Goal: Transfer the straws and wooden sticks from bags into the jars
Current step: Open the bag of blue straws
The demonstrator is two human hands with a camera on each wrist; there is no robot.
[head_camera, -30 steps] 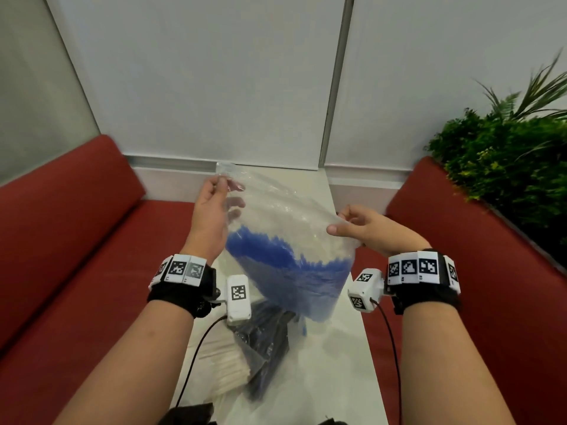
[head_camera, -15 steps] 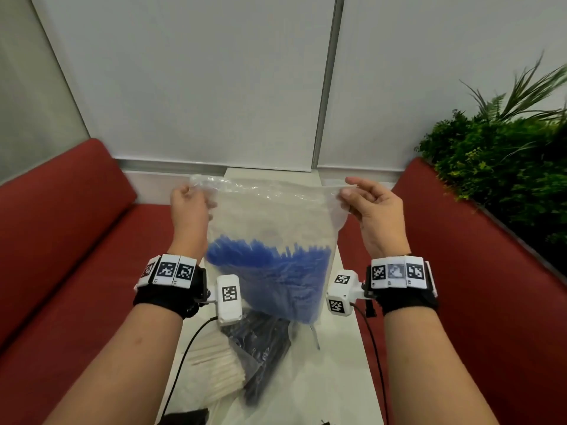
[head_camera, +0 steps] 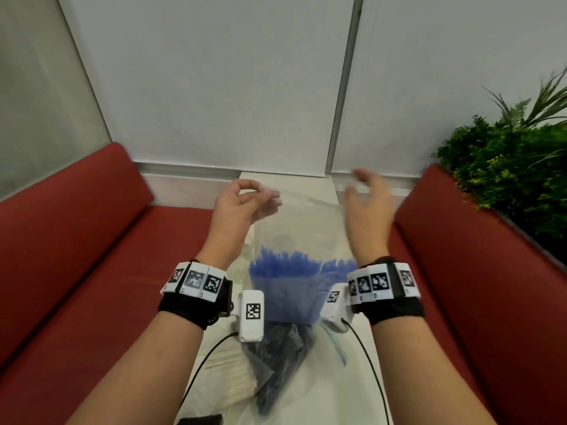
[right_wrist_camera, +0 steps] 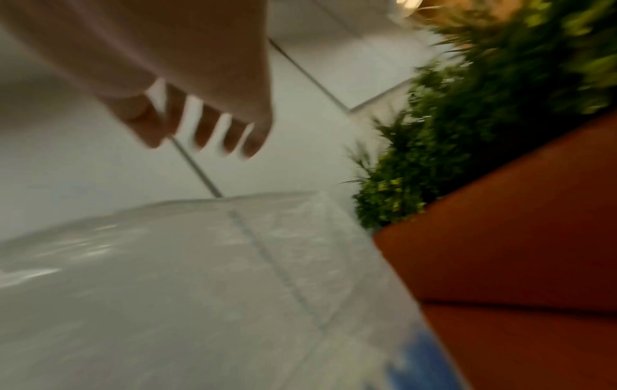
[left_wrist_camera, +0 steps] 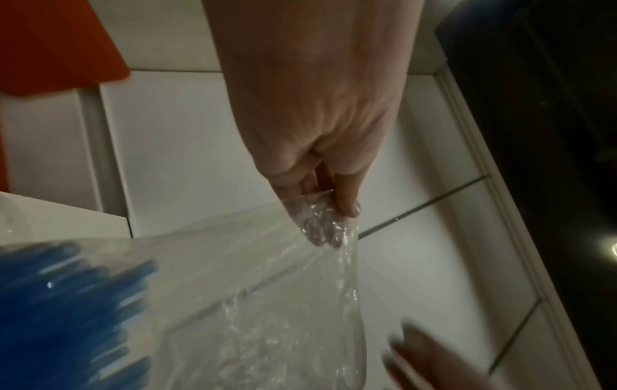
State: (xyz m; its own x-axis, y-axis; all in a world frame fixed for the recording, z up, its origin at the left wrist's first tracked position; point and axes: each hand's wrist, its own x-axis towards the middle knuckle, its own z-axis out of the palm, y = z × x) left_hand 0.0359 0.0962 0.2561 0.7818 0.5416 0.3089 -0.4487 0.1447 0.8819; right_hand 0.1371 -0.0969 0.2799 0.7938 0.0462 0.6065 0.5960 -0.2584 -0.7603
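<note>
Red cushions flank crinkly clear bag, seemingly pinched by left hand.

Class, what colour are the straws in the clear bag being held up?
Blue straws, inside the clear bag; the head view shows them best.

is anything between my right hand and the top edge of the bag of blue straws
Nothing visible. The right hand hangs open just off the clear bag, with bare air between; the left hand pinches the other corner.
</note>
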